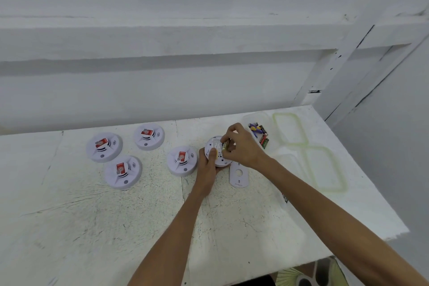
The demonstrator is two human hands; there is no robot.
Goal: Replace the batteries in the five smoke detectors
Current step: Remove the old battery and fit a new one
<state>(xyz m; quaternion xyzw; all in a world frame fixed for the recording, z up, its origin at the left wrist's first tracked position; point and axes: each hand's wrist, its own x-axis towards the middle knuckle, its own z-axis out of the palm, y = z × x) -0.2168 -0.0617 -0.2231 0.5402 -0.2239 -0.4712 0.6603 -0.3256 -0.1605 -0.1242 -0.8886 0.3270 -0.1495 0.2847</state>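
A white smoke detector [214, 144] lies face down near the table's middle, its labelled back up. My left hand [207, 163] grips its left edge, thumb on the back. My right hand [241, 146] pinches a gold battery [225, 145] at the detector's battery bay. The detector's white cover plate [239, 175] lies just below it. Several other white detectors with red stickers sit face up to the left, the nearest [182, 160] beside my left hand.
A clear tub [249, 121] holding several loose batteries [261, 134] stands behind my right hand. Two clear lids with green rims [289, 129] [325, 169] lie to the right. The table's right edge [371, 181] and a white wall are close.
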